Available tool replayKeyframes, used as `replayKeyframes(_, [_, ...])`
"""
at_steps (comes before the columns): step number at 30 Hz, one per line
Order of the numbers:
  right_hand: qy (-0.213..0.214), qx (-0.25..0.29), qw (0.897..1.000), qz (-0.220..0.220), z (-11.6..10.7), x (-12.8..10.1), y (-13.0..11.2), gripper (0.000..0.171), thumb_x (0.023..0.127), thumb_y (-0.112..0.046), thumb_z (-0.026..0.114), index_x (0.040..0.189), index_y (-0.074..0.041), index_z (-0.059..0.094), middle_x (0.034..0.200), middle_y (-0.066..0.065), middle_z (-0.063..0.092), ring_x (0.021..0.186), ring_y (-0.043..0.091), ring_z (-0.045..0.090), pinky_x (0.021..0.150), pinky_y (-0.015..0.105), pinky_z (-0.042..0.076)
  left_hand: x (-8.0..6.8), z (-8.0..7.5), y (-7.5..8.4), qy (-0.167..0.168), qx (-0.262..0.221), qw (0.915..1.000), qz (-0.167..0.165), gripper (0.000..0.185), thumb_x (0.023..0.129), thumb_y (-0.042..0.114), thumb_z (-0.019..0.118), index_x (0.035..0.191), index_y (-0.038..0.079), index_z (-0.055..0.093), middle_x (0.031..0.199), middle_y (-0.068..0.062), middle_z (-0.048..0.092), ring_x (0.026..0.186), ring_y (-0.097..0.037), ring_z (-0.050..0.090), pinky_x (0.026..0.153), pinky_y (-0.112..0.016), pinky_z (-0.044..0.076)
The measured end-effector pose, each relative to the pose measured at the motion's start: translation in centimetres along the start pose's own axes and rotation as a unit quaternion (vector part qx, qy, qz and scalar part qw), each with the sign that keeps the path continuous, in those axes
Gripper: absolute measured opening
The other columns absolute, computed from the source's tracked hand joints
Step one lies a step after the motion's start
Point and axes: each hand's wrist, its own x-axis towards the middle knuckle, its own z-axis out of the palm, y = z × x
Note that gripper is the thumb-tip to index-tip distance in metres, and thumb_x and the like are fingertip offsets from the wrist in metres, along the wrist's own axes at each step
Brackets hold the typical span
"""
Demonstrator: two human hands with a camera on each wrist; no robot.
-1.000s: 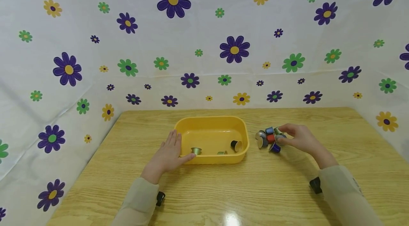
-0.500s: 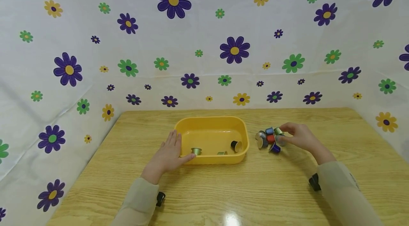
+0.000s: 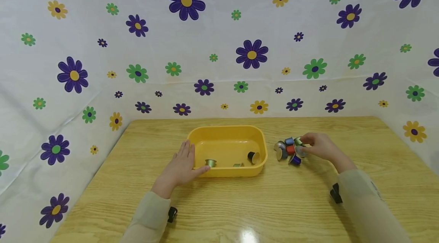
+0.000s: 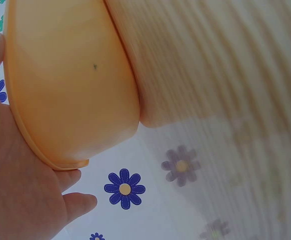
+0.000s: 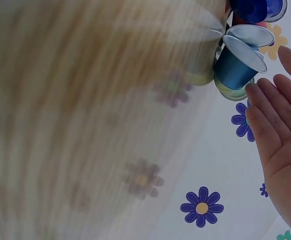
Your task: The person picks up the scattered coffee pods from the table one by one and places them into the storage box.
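A yellow plastic tub (image 3: 227, 129) stands mid-table with three coffee capsules inside: a green one (image 3: 210, 162), another low by the front wall (image 3: 237, 164) and a dark one (image 3: 253, 156). My left hand (image 3: 183, 161) lies flat against the tub's left front corner, fingers straight; the left wrist view shows the palm (image 4: 20, 190) pressed to the tub wall (image 4: 70, 85). To the right of the tub lies a cluster of several capsules (image 3: 289, 149). My right hand (image 3: 311, 146) touches its right side with straight fingers (image 5: 270, 115), next to a blue capsule (image 5: 238, 65).
The wooden table (image 3: 260, 205) is walled on three sides by a white flower-print cloth (image 3: 219, 44). Bare wood lies in front of the tub and at the far right. Black wrist-camera straps show on both sleeves.
My right forearm has shifted slightly left and away, with the hand staying at the capsule cluster. The left hand and tub have not moved.
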Motion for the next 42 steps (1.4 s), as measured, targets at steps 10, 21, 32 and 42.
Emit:
replayKeyframes(10, [-0.014,-0.003,1.000,0.004,0.14,0.35,0.41,0.037,0.080,-0.015,0.065,0.106,0.010,0.056,0.104,0.026,0.058,0.097,0.040,0.054,0.082,0.048,0.042,-0.07,0.02,0.02,0.001,0.000,1.0000,0.003,0.097,0.081,0.067,0.035,0.137,-0.009,0.011,0.143,-0.024,-0.001,0.131,-0.034,-0.002,0.101,-0.052,0.014])
replayKeyframes(21, [-0.021,0.005,1.000,0.016,0.17,0.43,0.50,0.036,0.080,-0.017,0.066,0.103,0.009,0.057,0.102,0.025,0.059,0.097,0.039,0.054,0.083,0.049,0.041,-0.09,-0.15,0.13,0.003,-0.008,0.9999,0.006,0.097,0.081,0.066,0.036,0.137,-0.010,0.012,0.143,-0.024,0.000,0.131,-0.034,-0.002,0.101,-0.053,0.013])
replayKeyframes(32, [-0.049,-0.015,0.999,0.008,0.23,0.77,0.75,0.032,0.082,-0.019,0.064,0.099,0.007,0.059,0.091,0.016,0.062,0.084,0.029,0.056,0.076,0.046,0.044,0.01,0.02,-0.08,0.004,0.000,1.0000,0.003,0.099,0.080,0.069,0.033,0.137,-0.008,0.012,0.144,-0.023,0.000,0.132,-0.033,-0.002,0.101,-0.052,0.014])
replayKeyframes(42, [-0.063,-0.003,0.998,0.022,0.30,0.87,0.78,0.033,0.080,-0.018,0.066,0.099,0.008,0.059,0.091,0.016,0.062,0.083,0.028,0.056,0.077,0.045,0.045,0.04,-0.03,-0.02,0.001,0.000,1.0000,0.002,0.098,0.081,0.068,0.034,0.137,-0.009,0.011,0.144,-0.023,-0.001,0.131,-0.033,-0.003,0.101,-0.052,0.013])
